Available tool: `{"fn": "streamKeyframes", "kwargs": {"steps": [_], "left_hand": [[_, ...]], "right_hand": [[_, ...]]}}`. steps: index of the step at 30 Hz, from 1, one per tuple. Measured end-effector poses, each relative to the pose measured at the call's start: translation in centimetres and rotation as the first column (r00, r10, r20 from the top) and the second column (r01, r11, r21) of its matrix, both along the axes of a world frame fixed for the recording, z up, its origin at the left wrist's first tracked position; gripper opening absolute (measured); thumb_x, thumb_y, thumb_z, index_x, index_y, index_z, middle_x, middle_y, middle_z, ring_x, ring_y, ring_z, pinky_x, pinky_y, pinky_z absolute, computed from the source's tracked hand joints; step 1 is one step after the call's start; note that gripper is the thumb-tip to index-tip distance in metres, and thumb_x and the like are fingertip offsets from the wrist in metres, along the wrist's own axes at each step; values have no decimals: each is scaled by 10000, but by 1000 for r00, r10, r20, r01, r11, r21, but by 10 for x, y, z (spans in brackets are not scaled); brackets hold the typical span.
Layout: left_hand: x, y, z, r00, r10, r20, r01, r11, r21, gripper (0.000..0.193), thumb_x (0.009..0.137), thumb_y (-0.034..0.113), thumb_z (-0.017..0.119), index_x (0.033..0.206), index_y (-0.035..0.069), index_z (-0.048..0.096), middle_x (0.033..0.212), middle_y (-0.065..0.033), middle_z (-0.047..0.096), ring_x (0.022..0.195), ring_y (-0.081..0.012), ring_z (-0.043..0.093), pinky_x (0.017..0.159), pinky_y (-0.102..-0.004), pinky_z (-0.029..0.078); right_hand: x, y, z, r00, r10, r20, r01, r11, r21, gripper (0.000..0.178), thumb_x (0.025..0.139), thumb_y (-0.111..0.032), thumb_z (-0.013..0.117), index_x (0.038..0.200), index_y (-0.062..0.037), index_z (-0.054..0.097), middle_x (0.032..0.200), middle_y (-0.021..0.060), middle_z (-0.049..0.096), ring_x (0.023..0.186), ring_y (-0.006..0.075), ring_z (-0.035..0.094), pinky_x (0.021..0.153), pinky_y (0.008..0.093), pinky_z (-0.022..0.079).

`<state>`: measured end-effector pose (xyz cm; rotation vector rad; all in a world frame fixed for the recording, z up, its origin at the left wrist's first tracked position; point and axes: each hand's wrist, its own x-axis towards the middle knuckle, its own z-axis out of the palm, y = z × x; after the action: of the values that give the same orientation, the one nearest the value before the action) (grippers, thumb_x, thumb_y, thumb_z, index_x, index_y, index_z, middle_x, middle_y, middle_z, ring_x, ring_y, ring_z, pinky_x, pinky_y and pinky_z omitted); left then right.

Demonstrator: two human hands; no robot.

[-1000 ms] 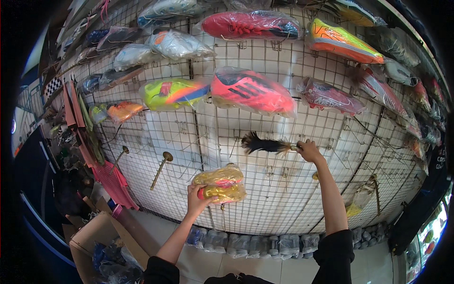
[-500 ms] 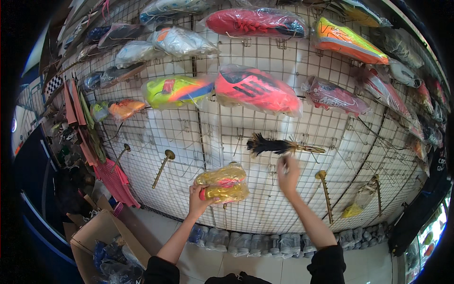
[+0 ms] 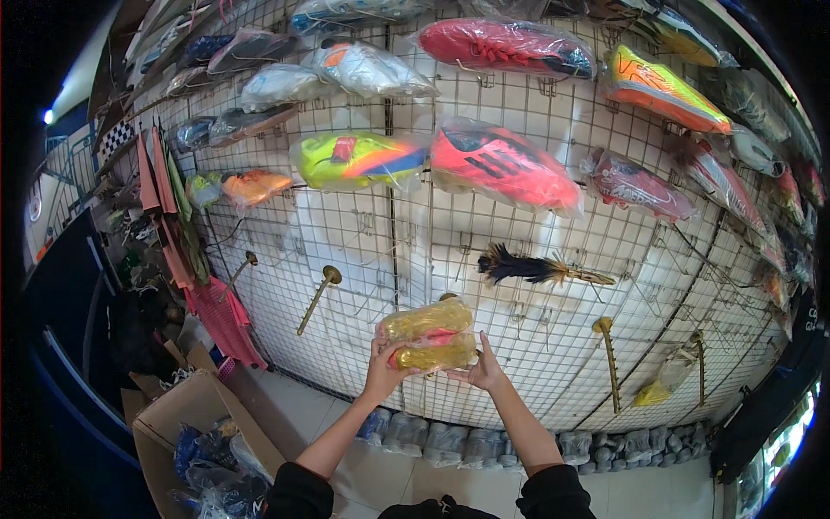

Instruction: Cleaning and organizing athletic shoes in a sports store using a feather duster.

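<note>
While our dark sleeves (image 3: pixel 298 493) rise from the lower edge, our left hand (image 3: pixel 381 370) grips the near end of a wrapped pair of gold shoes (image 3: pixel 424 324), thumb in front, probably because slick plastic needs a firm pinch. Our right hand (image 3: pixel 484 372) is open at the other end, thumb up and fingers toward the lower corner, perhaps to steady it; we cannot tell how firmly it touches. The shoes are held up off the floor, before the lower middle of the wall.

To our left, a cardboard box (image 3: pixel 177 406) stands open on the floor, keeping loose plastic-wrapped things together. Wrapped bundles (image 3: pixel 445 439) line the foot of the wall, likely to leave the floor free for walking.

Beyond, the wire grid (image 3: pixel 346 233) carries a feather duster (image 3: pixel 527 268) lying sideways, and brass-coloured pegs (image 3: pixel 609 368) jut out below it. Higher up, we see a pink shoe (image 3: pixel 506 164) and a yellow-green shoe (image 3: pixel 359 160), both bagged, presumably against dust, and turned side-on, which shows their colours.
</note>
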<state>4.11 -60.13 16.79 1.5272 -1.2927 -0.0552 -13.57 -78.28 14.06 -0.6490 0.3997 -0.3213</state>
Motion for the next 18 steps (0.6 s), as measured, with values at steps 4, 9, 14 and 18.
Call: {"fn": "streamKeyframes", "kwargs": {"steps": [4, 9, 14, 18], "left_hand": [[-3, 7, 6, 991, -123, -44, 124, 992, 25, 508, 602, 188, 794, 1062, 113, 593, 1039, -109, 397, 1041, -261, 419, 900, -341, 391], [2, 26, 22, 938, -129, 322, 130, 991, 18, 479, 613, 190, 770, 1062, 163, 606, 1098, -108, 407, 1082, -312, 393, 887, -388, 411], [7, 43, 34, 758, -93, 646, 98, 995, 28, 413, 632, 204, 762, 1023, 239, 636, 1069, -69, 415, 1078, -282, 421, 949, -448, 406], [15, 61, 36, 602, -83, 794, 154, 988, -14, 335, 654, 196, 738, 963, 288, 648, 1054, -45, 422, 1074, -311, 445, 964, -473, 395]], "right_hand": [[-3, 5, -3, 996, -71, 51, 66, 994, 86, 963, 747, -702, 436, 1400, -112, 47, 1381, 208, 237, 1217, 437, 328, 967, 543, 340], [1, 20, 3, 975, -167, 144, 140, 973, 181, 1040, 693, -748, 444, 1405, -136, -5, 1423, 175, 170, 1271, 403, 256, 999, 575, 273], [8, 29, 11, 911, -43, 411, 34, 999, 29, 1031, 666, -761, 447, 1406, -160, 54, 1428, 163, 174, 1287, 395, 226, 990, 612, 246], [11, 54, 38, 843, 12, 537, 99, 979, -178, 976, 666, -743, 470, 1392, -169, 161, 1415, 132, 239, 1284, 366, 250, 971, 620, 258]]}}
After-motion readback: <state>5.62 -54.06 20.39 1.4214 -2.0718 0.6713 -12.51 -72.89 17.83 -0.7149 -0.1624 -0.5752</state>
